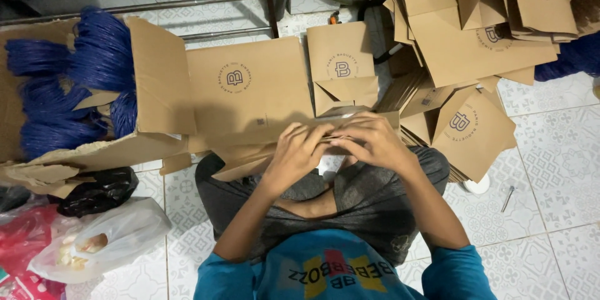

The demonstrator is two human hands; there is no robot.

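Paper bag (250,153), brown and flat, lay crosswise over the lap of the seated person, just above the knees. Was gripped along its upper edge from both sides. Left hand (294,156) closed on the edge near the middle, fingers curled over the top and thumb hidden beneath. Right hand (372,140) closed on the same edge just beside it, fingertips pressed down onto the paper; knuckles of the two nearly touching. Looked, by the pinch and the doubled edge, like a fold being pressed flat at the mouth of the bag. Could not tell whether anything small sat between the fingers. Any further crease seemed to call for a firm hold by one hand and a slide along the fold line by the other, edges kept square.

Just ahead on the tiled floor (550,169), another flat bag (250,84), and beyond it a small stack of folded bags (342,62). To the right, a loose heap of bags (475,44), overlapping and tilted. To the left, an open cardboard box (159,81) with bundles of blue cord (75,75). Nearer, at the left knee, a black plastic bag (100,190) and a clear plastic bag (119,237).
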